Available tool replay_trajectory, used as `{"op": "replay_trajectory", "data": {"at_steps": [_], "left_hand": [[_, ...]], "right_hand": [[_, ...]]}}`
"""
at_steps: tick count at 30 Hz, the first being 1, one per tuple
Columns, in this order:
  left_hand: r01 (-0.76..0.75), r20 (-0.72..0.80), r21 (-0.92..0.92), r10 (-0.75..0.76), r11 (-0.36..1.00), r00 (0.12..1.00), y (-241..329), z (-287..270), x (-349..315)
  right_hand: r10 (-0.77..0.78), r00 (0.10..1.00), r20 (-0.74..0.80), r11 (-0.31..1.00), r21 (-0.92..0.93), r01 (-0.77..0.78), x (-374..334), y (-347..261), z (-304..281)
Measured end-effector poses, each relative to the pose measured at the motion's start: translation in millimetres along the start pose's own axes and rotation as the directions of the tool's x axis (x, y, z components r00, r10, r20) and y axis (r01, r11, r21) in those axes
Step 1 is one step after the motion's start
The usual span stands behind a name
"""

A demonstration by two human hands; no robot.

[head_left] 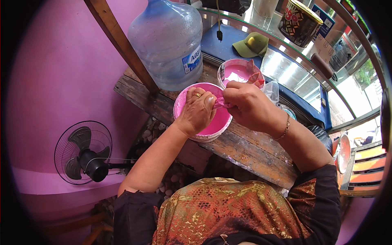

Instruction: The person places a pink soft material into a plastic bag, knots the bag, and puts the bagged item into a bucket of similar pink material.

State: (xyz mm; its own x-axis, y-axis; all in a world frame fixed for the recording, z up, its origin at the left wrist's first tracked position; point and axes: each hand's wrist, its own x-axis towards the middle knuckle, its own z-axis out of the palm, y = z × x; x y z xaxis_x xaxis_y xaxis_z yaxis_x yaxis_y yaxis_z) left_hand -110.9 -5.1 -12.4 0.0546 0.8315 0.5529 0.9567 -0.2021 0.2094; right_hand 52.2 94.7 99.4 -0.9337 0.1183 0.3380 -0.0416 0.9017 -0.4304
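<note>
Over a white-rimmed tub (179,108) with a bright pink inside, my two hands are close together. My left hand (195,110), with a ring on one finger, has its fingers bent down over the tub and pinches one end of a twisted strip of pink plastic (221,103). The other end is gripped by my right hand (255,107), closed in a fist with a bracelet at the wrist. What hangs below the strip is hidden by my hands. Just behind stands a second tub (222,74) holding pink liquid, with a reddish crumpled piece (253,73) at its edge.
Both tubs stand on a worn wooden bench (253,157). A large clear water jug (167,45) is at its far left, by a wooden post (122,45). Beyond are a green cap (251,45) and a glass case with a dark tin (300,24). A fan (83,153) is at left.
</note>
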Motion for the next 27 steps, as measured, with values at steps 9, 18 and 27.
{"op": "replay_trajectory", "data": {"at_steps": [9,18,27], "left_hand": [[0.034,0.027,-0.025,-0.033,0.999,0.999,-1.3,3.6,-10.2],[0.078,0.131,0.001,-0.077,0.997,0.988,2.6,2.6,-16.5],[0.171,0.255,0.039,-0.175,0.985,0.951,5.1,-2.4,-18.1]], "right_hand": [[-0.021,1.000,-0.005,1.000,0.011,0.021,1.1,-3.3,-6.9],[-0.012,1.000,-0.013,0.999,0.050,0.013,0.0,0.3,-12.6],[-0.011,0.998,-0.056,0.996,0.093,0.016,-1.1,4.0,-16.4]]}}
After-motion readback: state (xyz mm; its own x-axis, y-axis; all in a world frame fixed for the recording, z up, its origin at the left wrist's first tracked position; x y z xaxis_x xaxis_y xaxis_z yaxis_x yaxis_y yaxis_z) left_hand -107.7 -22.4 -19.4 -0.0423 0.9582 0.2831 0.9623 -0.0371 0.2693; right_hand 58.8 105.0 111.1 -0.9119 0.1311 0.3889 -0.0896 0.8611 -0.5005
